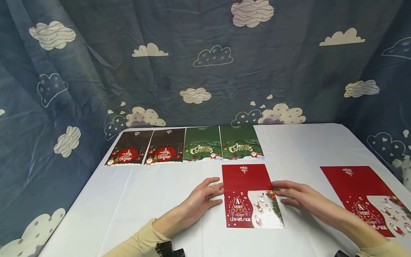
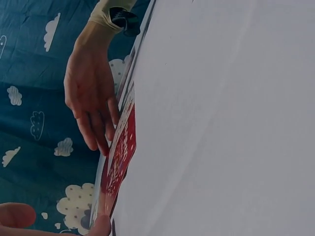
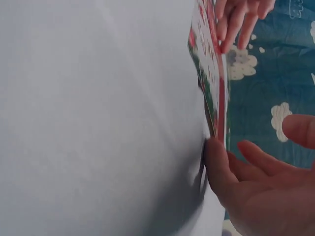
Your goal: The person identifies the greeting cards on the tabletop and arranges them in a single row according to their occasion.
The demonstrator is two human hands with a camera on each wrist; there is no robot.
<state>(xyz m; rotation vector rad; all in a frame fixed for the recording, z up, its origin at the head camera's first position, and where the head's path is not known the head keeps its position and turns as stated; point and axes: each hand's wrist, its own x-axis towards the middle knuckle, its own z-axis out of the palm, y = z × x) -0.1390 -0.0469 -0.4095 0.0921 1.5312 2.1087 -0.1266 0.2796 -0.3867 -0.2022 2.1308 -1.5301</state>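
Observation:
An unfolded red Christmas card (image 1: pixel 244 178), with a white panel of small figures at its lower right, lies on the white table between my two hands. My left hand (image 1: pixel 199 200) is at its left edge, fingertips reaching the side near the fold. On the opposite edge, the fingertips of my right hand (image 1: pixel 302 194) touch the card beside its crease. Fingers on both hands are loosely extended, not wrapped round it. In the right wrist view, a fingertip (image 3: pixel 216 152) meets the edge of the card (image 3: pixel 206 69), which looks slightly raised along its crease.
A matching red card (image 1: pixel 356 182) lies at the right, partly behind my right forearm. Along the back edge stand in a row two dark cards (image 1: pixel 136 137) and two green cards (image 1: pixel 202 134), all lying flat. A cloud-patterned cloth (image 1: pixel 212 82) hangs behind the table (image 1: pixel 154 196).

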